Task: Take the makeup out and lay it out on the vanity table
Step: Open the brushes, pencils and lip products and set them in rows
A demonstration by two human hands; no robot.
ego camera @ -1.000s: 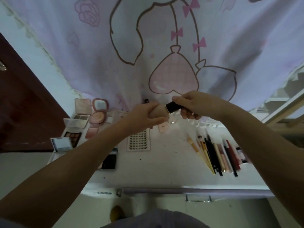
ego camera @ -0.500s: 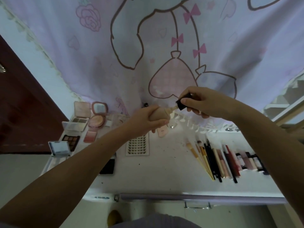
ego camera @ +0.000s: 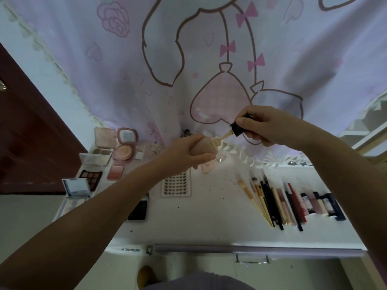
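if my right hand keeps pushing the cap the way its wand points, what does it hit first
Likely the foundation bottle gripped by the left hand: the black cap in the right hand aims its applicator wand at the bottle's mouth, tip apparently inside.

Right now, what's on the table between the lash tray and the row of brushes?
In the head view, nothing: bare white tabletop with only small dark specks lies between the lash tray and the brushes.

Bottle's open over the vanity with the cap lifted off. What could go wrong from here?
1. The wet applicator on the black cap in the right hand might drip onto the vanity table.
2. The left hand holds the foundation bottle tilted and uncapped, so it could spill near the lash tray.
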